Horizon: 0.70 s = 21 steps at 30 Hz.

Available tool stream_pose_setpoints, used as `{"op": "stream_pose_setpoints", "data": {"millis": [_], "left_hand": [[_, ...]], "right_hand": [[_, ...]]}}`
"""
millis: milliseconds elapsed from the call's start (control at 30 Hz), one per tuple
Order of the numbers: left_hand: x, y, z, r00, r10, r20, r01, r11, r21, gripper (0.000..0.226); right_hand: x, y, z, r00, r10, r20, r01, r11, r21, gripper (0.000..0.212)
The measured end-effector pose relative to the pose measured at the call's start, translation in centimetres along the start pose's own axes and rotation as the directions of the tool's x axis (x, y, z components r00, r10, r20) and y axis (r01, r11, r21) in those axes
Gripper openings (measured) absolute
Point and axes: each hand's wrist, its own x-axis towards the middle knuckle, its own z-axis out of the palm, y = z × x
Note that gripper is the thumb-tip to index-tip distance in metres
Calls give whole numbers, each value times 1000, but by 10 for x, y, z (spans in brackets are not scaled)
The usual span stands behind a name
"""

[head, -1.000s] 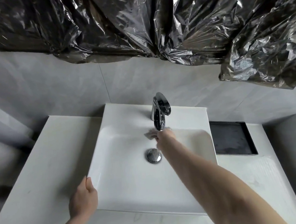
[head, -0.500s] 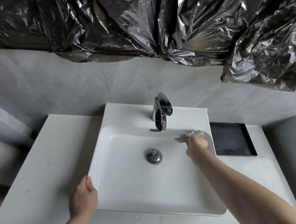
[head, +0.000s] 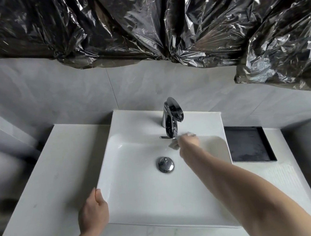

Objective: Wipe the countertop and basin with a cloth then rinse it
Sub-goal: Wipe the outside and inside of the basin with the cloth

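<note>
We are working at the white worktop (head: pixel 43 187), hard and slick, carrying the fixed, glazed basin (head: pixel 141 206). Our left hand (head: pixel 93 212) is bracing the basin's near-left corner, fingers curled over the rim. Our right hand (head: pixel 189 143) is bunching the cloth (head: pixel 173 144) against the back wall below the tap (head: pixel 171 118); small, limp and probably light, it is best gripped in a wad.

Right hand (head: pixel 189 143) presses a pale cloth (head: pixel 174 145) on the basin (head: pixel 140 196) back wall, just beside the faucet (head: pixel 171 119). Left hand (head: pixel 93 213) grips the basin's front-left corner.
</note>
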Motion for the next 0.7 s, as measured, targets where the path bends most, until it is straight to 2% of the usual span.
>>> {"op": "stream_pose_setpoints", "data": {"millis": [67, 167, 267, 367, 400, 433, 500, 600, 633, 700], "left_hand": [[-1, 0, 0, 1000, -7, 1, 7, 1000, -7, 39], [-1, 2, -1, 1000, -3, -3, 3, 1000, -11, 40], [-2, 5, -2, 1000, 0, -12, 0, 1000, -28, 37], [-3, 5, -3, 1000, -17, 0, 17, 1000, -10, 38], [-4, 5, -3, 1000, -20, 8, 20, 1000, -1, 39], [-4, 6, -4, 1000, -27, 15, 27, 1000, -1, 40], [-6, 8, -6, 999, -34, 14, 34, 999, -28, 39], [-9, 13, -9, 999, -38, -5, 37, 997, -71, 35], [-9, 13, -10, 999, -33, -8, 32, 997, -71, 33], [-9, 11, -10, 1000, -24, -4, 23, 998, -53, 30]], "right_hand": [[-12, 6, 30, 999, -11, 36, 13, 999, -52, 39], [-38, 9, 78, 986, 11, 168, 2, 997, -74, 36], [-45, 16, 122, 962, -63, 266, 104, 984, -143, 30], [21, 50, 183, 949, -76, 305, 149, 963, -223, 64], [22, 52, 191, 943, -53, 328, 130, 967, -219, 66], [5, 46, 186, 934, -23, 356, 97, 977, -191, 63], [-53, 21, 154, 930, -5, 368, 23, 999, -44, 43], [-57, 25, 111, 961, 10, 275, -30, 997, 68, 25], [-51, 29, 93, 972, 2, 234, -24, 995, 93, 22], [-30, 37, 58, 992, -9, 126, -6, 993, 122, 33]]}}
